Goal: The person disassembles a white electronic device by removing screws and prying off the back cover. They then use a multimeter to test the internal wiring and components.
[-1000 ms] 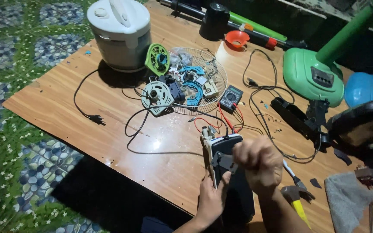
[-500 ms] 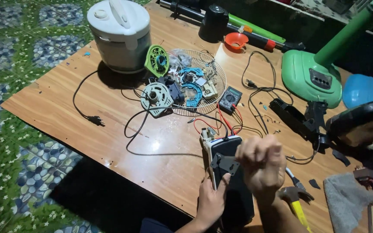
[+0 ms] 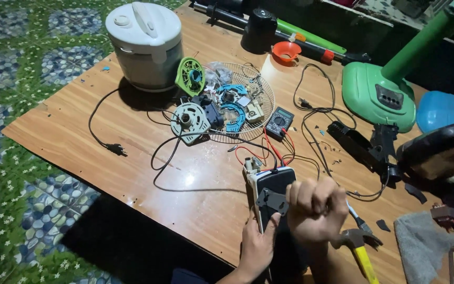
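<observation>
At the near bench (image 3: pixel 132 173) edge, the left hand (image 3: pixel 256 247) props a dark rectangular plastic housing (image 3: pixel 270 197) upright from below, thumb on its grey metal bracket (image 3: pixel 271 201). The right hand (image 3: pixel 316 209), fingers curled into a fist, presses the housing's right side; what it grips is hidden. Steady support below seems wise. At one o'clock lies a small multimeter (image 3: pixel 280 121); at eleven, a white rice cooker (image 3: pixel 144 44).
</observation>
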